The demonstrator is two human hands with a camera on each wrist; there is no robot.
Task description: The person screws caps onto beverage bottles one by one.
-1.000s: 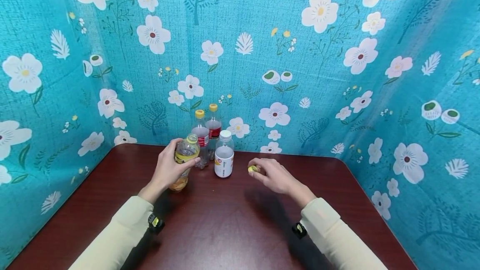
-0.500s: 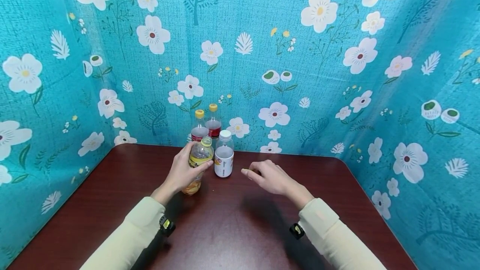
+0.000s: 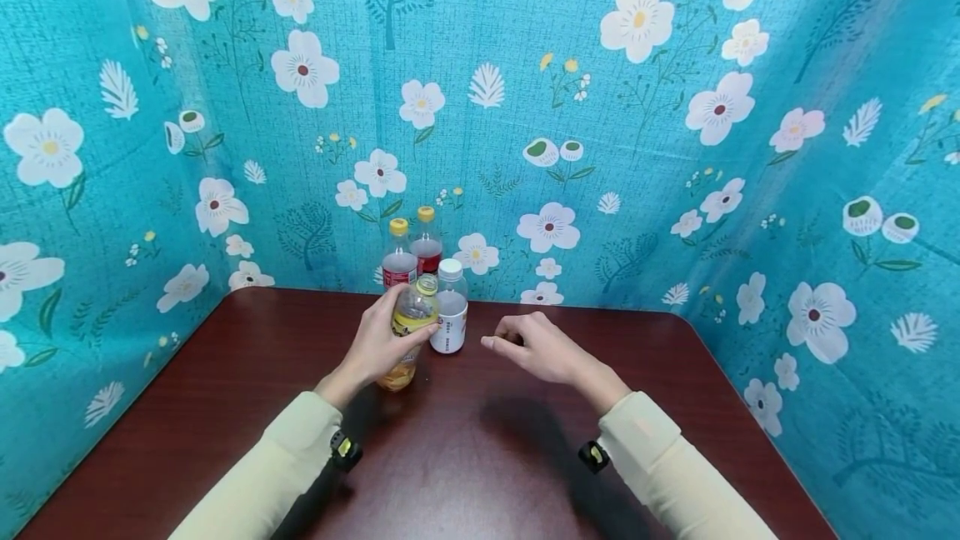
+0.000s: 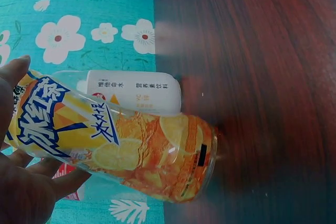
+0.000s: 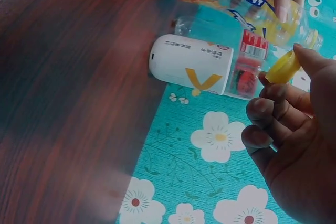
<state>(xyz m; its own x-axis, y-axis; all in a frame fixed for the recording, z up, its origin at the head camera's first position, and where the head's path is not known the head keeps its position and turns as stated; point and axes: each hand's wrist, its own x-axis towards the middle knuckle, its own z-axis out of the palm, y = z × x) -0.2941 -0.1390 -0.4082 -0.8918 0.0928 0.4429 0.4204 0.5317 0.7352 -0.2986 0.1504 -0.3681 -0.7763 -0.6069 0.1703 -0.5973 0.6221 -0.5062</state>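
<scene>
My left hand (image 3: 375,344) grips an uncapped clear iced tea bottle (image 4: 157,142) with a yellow and orange label, around its upper body. The bottle leans to the right, its open mouth (image 3: 427,283) up; I cannot tell whether its base touches the table. To the right of it, my right hand (image 3: 543,348) is held above the table, apart from the bottle. Between thumb and forefinger it pinches a yellow bottle cap (image 5: 283,68), hidden from the head view. A white-capped bottle with a white label (image 3: 450,323) stands upright just behind the iced tea bottle.
Two clear bottles with yellow caps and red labels, one nearer (image 3: 399,261) and one farther (image 3: 427,248), stand at the back, partly hidden. The dark red-brown table (image 3: 465,457) ends at a blue flowered curtain (image 3: 480,182) behind and on both sides.
My left hand has carried the iced tea bottle rightward, in front of the red-labelled and white-labelled bottles. My right hand has shifted slightly left and turned, so the yellow cap left the head view.
</scene>
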